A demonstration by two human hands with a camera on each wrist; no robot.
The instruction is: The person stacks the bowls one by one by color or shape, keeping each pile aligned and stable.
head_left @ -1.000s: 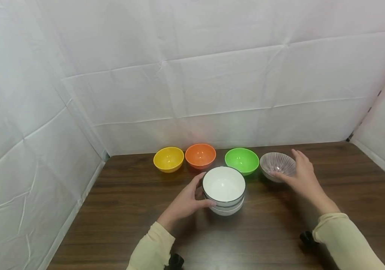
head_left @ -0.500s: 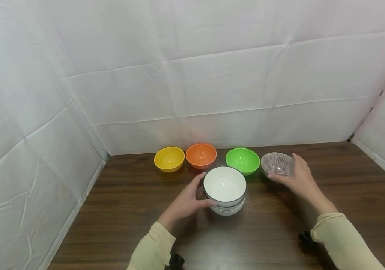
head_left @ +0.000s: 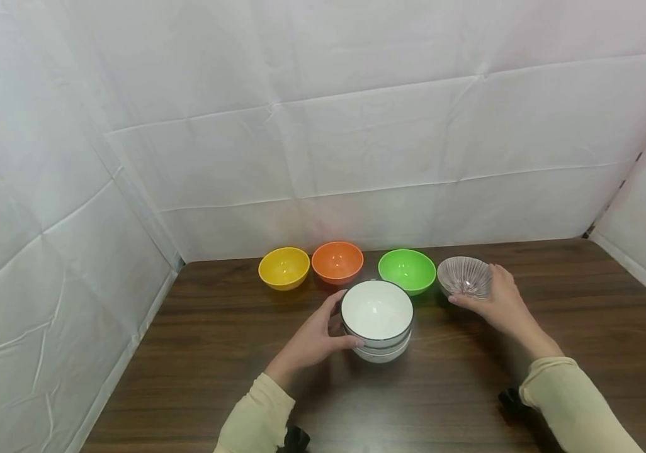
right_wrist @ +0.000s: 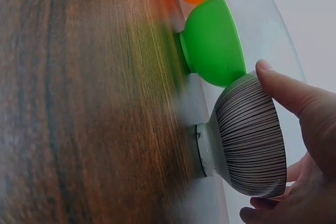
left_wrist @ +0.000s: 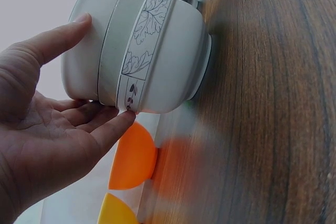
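- The right hand [head_left: 501,303] has thumb and fingers curled on opposite sides of the striped bowl [right_wrist: 249,140]; whether its foot touches the table [head_left: 215,377], I cannot tell.
- The left hand [head_left: 314,336] grips the stack of white bowls [head_left: 376,311], thumb apart from fingers; uneven pressure could perhaps tilt the stack.
- The green bowl [head_left: 407,270] stands just beside the striped bowl, so a leftward pull might knock it.
- Farther left stand the orange bowl [head_left: 337,262] and yellow bowl [head_left: 283,268].

The head view looks forward and down toward the striped bowl [head_left: 463,277]. Both wrist views, lower and tipped sideways, share it, the right closest.
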